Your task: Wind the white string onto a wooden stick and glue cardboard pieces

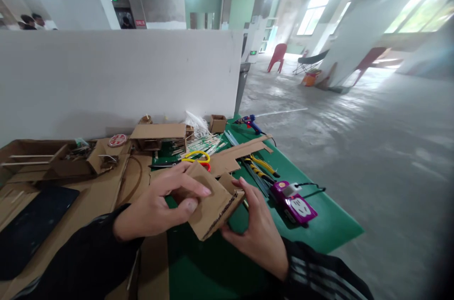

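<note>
Above the green table, a small cardboard box (pixel 209 201) is held tilted between both hands. My left hand (pixel 166 201) grips its left side, with the fingers lying over the upper face and the thumb at the near face. My right hand (pixel 253 224) pinches the right side, where a raw corrugated edge shows. Just behind the box lie scissors (pixel 196 156) with yellow and red handles, partly hidden by the left hand. A flat cardboard strip (pixel 227 158) lies beyond the box.
On the right are yellow-black pliers (pixel 260 167), a purple power strip (pixel 294 203) and a blue glue gun (pixel 250 123). Wooden sticks (pixel 204 145) and cardboard boxes (pixel 159 132) stand along the white partition (pixel 124 78). A dark tablet-like panel (pixel 33 224) lies left.
</note>
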The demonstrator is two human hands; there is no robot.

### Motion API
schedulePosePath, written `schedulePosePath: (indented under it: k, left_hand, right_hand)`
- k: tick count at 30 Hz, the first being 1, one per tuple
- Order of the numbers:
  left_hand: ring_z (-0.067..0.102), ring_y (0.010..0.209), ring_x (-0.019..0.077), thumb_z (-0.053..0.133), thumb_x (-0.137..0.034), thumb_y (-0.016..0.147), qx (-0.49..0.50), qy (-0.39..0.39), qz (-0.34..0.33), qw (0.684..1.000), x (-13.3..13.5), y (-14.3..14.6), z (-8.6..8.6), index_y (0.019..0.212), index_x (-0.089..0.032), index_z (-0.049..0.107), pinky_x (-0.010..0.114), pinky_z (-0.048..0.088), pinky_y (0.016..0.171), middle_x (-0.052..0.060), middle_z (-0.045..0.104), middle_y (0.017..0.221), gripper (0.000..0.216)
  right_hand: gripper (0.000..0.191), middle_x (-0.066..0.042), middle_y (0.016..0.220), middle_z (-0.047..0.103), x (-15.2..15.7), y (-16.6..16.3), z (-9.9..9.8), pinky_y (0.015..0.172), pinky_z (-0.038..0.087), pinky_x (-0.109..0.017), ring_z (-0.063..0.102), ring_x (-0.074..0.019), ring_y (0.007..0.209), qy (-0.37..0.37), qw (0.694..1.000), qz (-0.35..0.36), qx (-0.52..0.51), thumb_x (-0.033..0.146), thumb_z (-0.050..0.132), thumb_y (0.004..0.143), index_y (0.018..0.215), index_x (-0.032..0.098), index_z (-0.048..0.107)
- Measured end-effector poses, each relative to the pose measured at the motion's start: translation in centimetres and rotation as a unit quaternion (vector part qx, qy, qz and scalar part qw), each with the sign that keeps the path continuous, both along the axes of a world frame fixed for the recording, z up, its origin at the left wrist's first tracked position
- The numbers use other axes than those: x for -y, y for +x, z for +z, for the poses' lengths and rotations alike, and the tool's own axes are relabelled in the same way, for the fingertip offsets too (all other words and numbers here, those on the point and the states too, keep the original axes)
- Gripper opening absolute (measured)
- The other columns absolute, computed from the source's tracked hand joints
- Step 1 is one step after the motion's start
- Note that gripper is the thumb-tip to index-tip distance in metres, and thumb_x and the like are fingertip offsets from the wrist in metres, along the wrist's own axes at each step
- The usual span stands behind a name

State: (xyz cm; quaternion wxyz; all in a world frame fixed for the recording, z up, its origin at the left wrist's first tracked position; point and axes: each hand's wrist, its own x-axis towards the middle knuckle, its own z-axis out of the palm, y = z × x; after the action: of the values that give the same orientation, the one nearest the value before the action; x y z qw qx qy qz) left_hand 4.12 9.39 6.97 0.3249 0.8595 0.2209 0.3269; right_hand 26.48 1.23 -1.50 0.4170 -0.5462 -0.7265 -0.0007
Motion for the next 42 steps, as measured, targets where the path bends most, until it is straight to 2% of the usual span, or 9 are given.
schedulePosePath:
  k: [5,11,17,21,30,36,42]
  left_hand:
    - [0.048,0.124,0.0256,0.057,-0.007,0.081,-0.015,0.004,0.005,1.0,0.5,-0.6,0.1,0.095,-0.023,0.067,0.043,0.039,0.104,0.009,0.051,0.133,0.023]
    - [0.039,0.132,0.0255,0.055,-0.005,0.082,-0.066,0.02,0.024,0.997,1.2,-1.9,-0.9,0.094,-0.024,0.059,0.043,0.035,0.107,0.008,0.038,0.142,0.023]
    - [0.04,0.13,0.0263,0.053,-0.009,0.086,-0.075,0.03,0.036,0.996,1.1,-3.4,-3.1,0.115,-0.025,0.046,0.046,0.037,0.106,0.013,0.043,0.135,0.034]
    - [0.041,0.13,0.0264,0.051,-0.012,0.088,-0.117,0.041,0.054,0.991,0.9,-4.1,-4.8,0.123,-0.027,0.047,0.045,0.038,0.106,0.012,0.042,0.136,0.038]
    - [0.044,0.128,0.0252,0.049,-0.01,0.088,-0.134,0.022,0.078,0.988,0.9,-4.6,-7.3,0.116,-0.026,0.053,0.044,0.041,0.106,0.011,0.045,0.133,0.032]
    - [0.05,0.124,0.0245,0.05,-0.008,0.085,-0.136,0.018,0.082,0.987,1.1,-5.0,-8.9,0.109,-0.024,0.055,0.041,0.045,0.102,0.011,0.05,0.131,0.029]
    - [0.051,0.123,0.0238,0.047,-0.007,0.087,-0.142,0.019,0.077,0.987,1.1,-5.1,-10.4,0.108,-0.023,0.05,0.039,0.047,0.099,0.011,0.051,0.129,0.028]
  right_hand:
    - [0.083,-0.015,0.128,0.051,-0.5,1.2,0.1,0.096,0.044,-0.054,0.048,-0.0344,0.118,0.044,0.994,0.003,0.099,0.022,0.062,0.075,0.147,0.019,0.021]
    - [0.077,-0.015,0.129,0.054,-0.8,1.6,-0.2,0.101,0.037,-0.055,0.047,-0.0329,0.12,0.067,0.981,0.02,0.183,0.018,0.062,0.076,0.145,0.016,0.028]
    - [0.062,-0.012,0.128,0.058,-1.5,1.4,-0.4,0.104,0.034,-0.055,0.046,-0.0308,0.123,0.066,0.967,0.041,0.241,0.017,0.059,0.081,0.139,0.021,0.04]
    - [0.054,-0.011,0.128,0.059,-2.2,1.3,-0.4,0.104,0.032,-0.055,0.046,-0.0304,0.123,0.063,0.956,0.053,0.282,0.017,0.058,0.084,0.137,0.023,0.046]
    - [0.052,-0.01,0.133,0.057,-2.4,1.0,-1.2,0.102,0.03,-0.056,0.043,-0.0313,0.126,0.04,0.937,0.072,0.338,0.014,0.053,0.089,0.139,0.024,0.045]
    - [0.055,-0.007,0.132,0.059,-2.0,0.5,-2.2,0.102,0.028,-0.056,0.044,-0.0307,0.126,0.044,0.93,0.087,0.355,0.006,0.047,0.088,0.139,0.026,0.044]
    - [0.057,-0.007,0.138,0.054,-1.9,0.3,-2.9,0.104,0.024,-0.057,0.04,-0.0319,0.129,0.043,0.926,0.089,0.366,0.007,0.048,0.089,0.142,0.026,0.041]
